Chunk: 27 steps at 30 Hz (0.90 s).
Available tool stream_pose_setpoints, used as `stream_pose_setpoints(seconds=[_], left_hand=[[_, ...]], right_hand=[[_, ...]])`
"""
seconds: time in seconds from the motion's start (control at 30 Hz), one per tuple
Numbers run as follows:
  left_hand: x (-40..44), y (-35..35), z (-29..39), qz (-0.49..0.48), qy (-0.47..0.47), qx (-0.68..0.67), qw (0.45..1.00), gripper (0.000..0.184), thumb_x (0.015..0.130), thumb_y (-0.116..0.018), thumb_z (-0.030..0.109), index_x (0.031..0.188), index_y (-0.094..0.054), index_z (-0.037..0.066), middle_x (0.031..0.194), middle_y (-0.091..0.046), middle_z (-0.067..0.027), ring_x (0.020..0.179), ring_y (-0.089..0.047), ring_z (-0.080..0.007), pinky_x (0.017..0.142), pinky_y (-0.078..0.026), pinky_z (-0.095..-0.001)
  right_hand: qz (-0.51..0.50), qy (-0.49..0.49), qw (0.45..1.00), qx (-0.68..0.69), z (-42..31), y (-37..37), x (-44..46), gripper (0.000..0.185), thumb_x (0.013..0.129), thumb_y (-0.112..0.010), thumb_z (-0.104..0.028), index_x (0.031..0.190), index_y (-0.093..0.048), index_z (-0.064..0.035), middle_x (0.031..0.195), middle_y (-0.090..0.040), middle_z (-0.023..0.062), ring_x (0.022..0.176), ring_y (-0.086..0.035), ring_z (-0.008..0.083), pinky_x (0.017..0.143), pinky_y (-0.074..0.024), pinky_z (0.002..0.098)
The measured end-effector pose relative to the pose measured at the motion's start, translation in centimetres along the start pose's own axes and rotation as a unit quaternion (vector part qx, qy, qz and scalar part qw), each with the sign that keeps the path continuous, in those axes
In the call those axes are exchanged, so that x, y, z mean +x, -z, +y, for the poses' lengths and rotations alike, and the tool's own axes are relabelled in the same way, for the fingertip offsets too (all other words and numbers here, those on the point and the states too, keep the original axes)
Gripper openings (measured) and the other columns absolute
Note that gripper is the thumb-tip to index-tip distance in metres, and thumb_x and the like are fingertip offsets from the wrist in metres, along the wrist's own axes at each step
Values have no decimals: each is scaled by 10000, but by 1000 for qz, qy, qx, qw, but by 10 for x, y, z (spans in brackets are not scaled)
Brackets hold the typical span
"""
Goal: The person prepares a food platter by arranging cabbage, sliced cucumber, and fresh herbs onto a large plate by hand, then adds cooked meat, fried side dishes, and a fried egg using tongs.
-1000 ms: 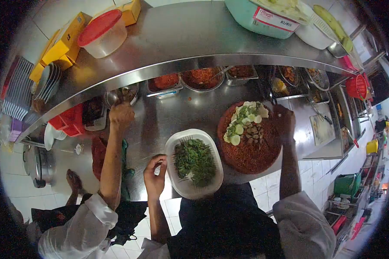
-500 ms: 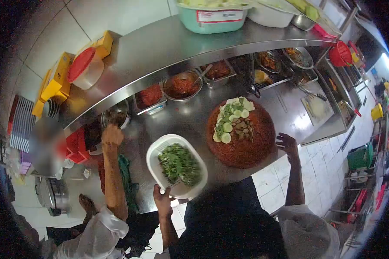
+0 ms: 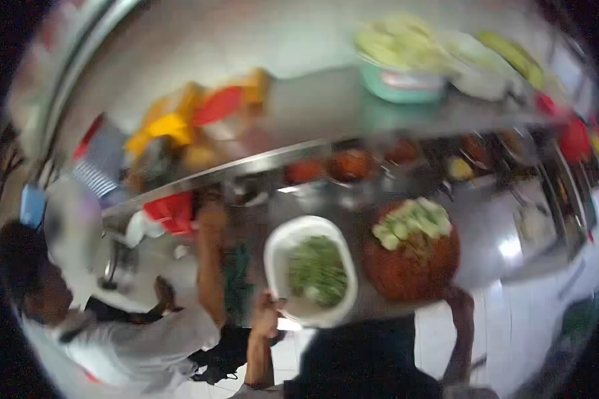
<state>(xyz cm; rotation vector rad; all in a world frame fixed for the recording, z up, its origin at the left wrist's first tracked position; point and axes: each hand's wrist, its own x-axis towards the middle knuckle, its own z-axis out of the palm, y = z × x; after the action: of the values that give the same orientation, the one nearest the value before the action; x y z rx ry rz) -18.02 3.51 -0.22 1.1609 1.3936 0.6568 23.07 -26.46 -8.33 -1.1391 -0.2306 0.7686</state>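
Head view, left hand (image 3: 265, 318): fingers narrow, holding the near-left rim of the white tub (image 3: 273, 266).
Leafy greens (image 3: 318, 269): inside the white tub, beyond and right of the left fingers.
Right hand (image 3: 459, 302): at the near-right edge of the red-brown round (image 3: 411, 276); blurred, cannot tell how wide the fingers stand.
Pale green slices (image 3: 412, 223): on the round's far part, beyond the right fingers.
Counter (image 3: 479, 249): under tub and round.
Co-worker's arm (image 3: 210, 266): left of the left fingers, apart.
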Motion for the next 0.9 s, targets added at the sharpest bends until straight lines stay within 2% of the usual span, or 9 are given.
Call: stream_pose_setpoints(seconds=[0.03, 0.17, 0.4, 0.43, 0.7, 0.77, 0.83, 0.87, 0.9], left_hand=[[-10, -11, 30, -36, -27, -137, 990, 317, 826, -634, -7, 1131, -568, 47, 1086, -609, -94, 913, -605, -190, 738, -509, -283], [-17, -14, 125, -129, -39, -184, 974, 260, 838, -595, -9, 1087, -575, 64, 956, -630, -43, 802, -569, -62, 640, -472, -198], [6, -47, 319, -193, -192, -220, 937, 346, 883, -560, 72, 1217, -516, -10, 1031, -621, -129, 895, -632, -200, 754, -545, -316], [12, -60, 338, -165, -205, -241, 934, 324, 883, -573, 85, 1187, -522, -16, 996, -616, -120, 870, -627, -200, 728, -549, -328], [107, -86, 358, -158, -296, -312, 889, 337, 976, -528, 183, 1248, -460, -6, 1217, -500, -116, 1104, -546, -213, 889, -567, -374], [74, -76, 330, -174, -368, -272, 872, 422, 992, -525, 233, 1339, -414, 20, 1404, -368, -122, 1254, -440, -255, 985, -511, -495], [46, -66, 284, -151, -330, -238, 901, 464, 967, -579, 241, 1360, -423, 50, 1419, -369, -94, 1304, -418, -258, 979, -505, -497], [30, -59, 262, -157, -306, -198, 918, 452, 959, -594, 255, 1350, -447, 81, 1408, -388, -79, 1310, -429, -254, 976, -496, -503], [23, -54, 231, -182, -303, -190, 916, 408, 958, -597, 248, 1324, -486, 104, 1367, -442, -68, 1278, -475, -252, 983, -487, -490]], right_hand=[[-47, -2, 912, -407, 3, 14, 1, 449, 956, -583, -386, 1143, -594, 22, 1077, -642, 92, 1000, -624, 200, 876, -531, 371], [1, -4, 987, -160, 50, 40, 3, 394, 898, -631, -395, 1085, -610, -49, 1012, -634, 79, 887, -607, 165, 755, -524, 325], [57, 47, 996, -45, 51, 95, 71, 161, 853, -661, -142, 971, -654, -32, 912, -667, 59, 792, -610, 178, 660, -524, 311], [86, 149, 937, -304, 64, 118, 86, 223, 851, -660, -154, 1034, -643, -29, 938, -680, 91, 780, -645, 197, 634, -546, 308], [78, 63, 967, -233, 20, 73, 94, 322, 904, -644, -324, 1128, -603, -96, 939, -668, 65, 796, -666, 196, 646, -539, 315], [1, 289, 580, -762, 59, 136, 131, 332, 897, -631, -361, 1099, -630, -97, 930, -676, 59, 862, -662, 228, 735, -534, 364], [40, 162, 944, -284, 62, 117, 113, 228, 905, -591, -272, 1033, -664, -98, 956, -690, 38, 864, -652, 268, 735, -517, 369], [79, 127, 819, -555, 30, 78, 98, 211, 905, -629, -245, 1015, -673, -71, 937, -682, 27, 819, -643, 200, 680, -506, 346], [113, 264, 906, -311, 70, 99, 107, 182, 892, -656, -194, 992, -689, -45, 878, -672, 23, 772, -615, 137, 623, -481, 304]])
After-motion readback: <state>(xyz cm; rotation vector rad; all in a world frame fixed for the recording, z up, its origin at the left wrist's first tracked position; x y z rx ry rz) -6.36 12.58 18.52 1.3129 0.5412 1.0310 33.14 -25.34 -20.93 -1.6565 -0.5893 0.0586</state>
